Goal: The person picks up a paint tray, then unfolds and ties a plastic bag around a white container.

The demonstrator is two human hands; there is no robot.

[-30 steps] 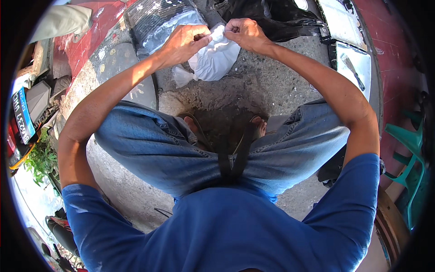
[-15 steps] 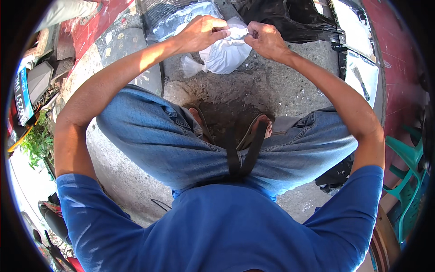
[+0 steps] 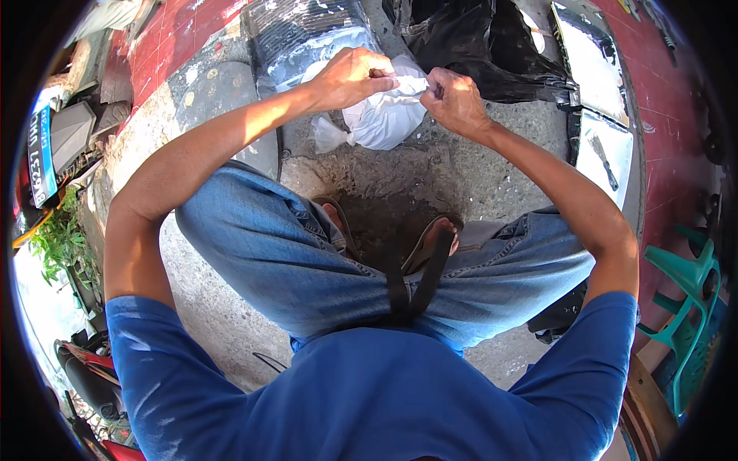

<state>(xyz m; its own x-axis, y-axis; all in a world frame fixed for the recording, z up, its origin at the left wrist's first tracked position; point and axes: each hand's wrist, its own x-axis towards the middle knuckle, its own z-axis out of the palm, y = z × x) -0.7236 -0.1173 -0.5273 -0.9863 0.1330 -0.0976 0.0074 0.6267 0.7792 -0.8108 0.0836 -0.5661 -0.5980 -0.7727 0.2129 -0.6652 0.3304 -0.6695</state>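
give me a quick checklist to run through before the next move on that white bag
1. Left hand gripping the top of the white plastic bag: ok.
2. Right hand pinching the same bag top: ok.
3. Bag mouth fully closed or knotted: cannot tell, the fingers cover it.
4. Bag intact, nothing spilled on the concrete ground beneath: ok.
5. Black plastic bag apart from the hands: ok.
6. Feet in sandals away from the white bag: ok.

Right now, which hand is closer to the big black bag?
The right hand. It pinches the top of the white bag just beside the black bag. The left hand grips the white bag's other side, farther away.
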